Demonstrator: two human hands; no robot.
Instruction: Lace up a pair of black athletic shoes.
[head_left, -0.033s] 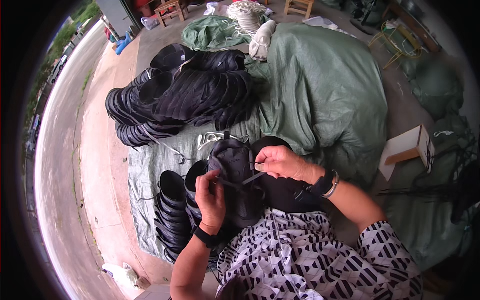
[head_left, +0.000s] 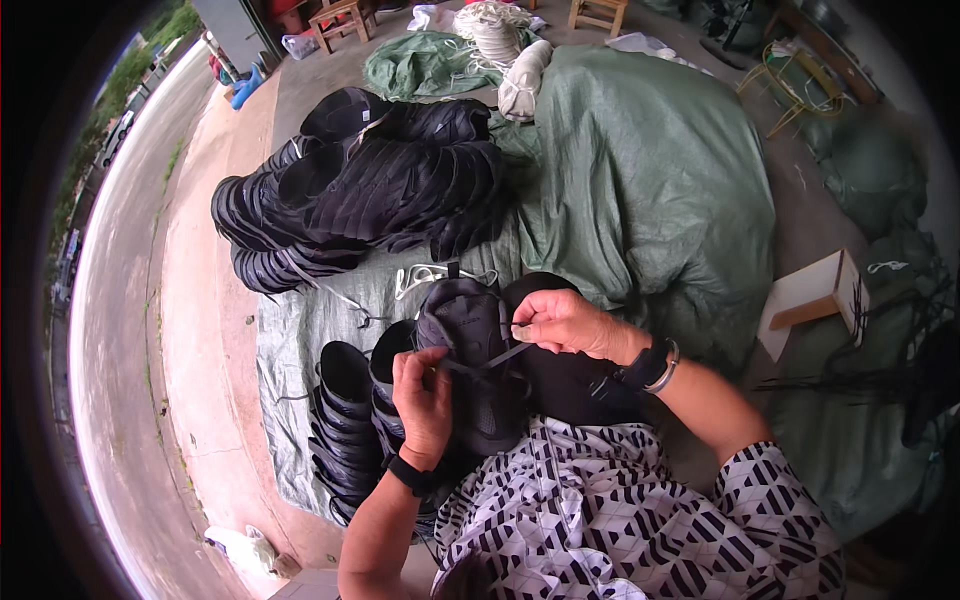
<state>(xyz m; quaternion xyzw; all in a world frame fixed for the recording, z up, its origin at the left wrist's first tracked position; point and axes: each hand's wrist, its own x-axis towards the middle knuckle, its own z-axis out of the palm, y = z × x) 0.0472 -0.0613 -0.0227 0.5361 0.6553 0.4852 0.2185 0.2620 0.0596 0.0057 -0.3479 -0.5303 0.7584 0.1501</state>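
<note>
A black shoe upper lies in front of me over my lap, its toe toward me. A dark flat shoelace crosses its front. My left hand, at the upper's left side, pinches one part of the lace. At the right side, my right hand grips the other part between thumb and fingertips. The lace runs between both hands; its tips are too small to make out. Close by my left wrist stands a stack of nested black shoe uppers.
A large heap of black shoe uppers lies ahead to the left on a pale green sheet. A green tarpaulin covers a bulky mound at the right. Farther right are a small wooden stand and a bunch of black laces.
My left fingers have shifted slightly toward me and to the right with the lace. My right fingertips have moved very slightly; the shoe upper has hardly moved.
</note>
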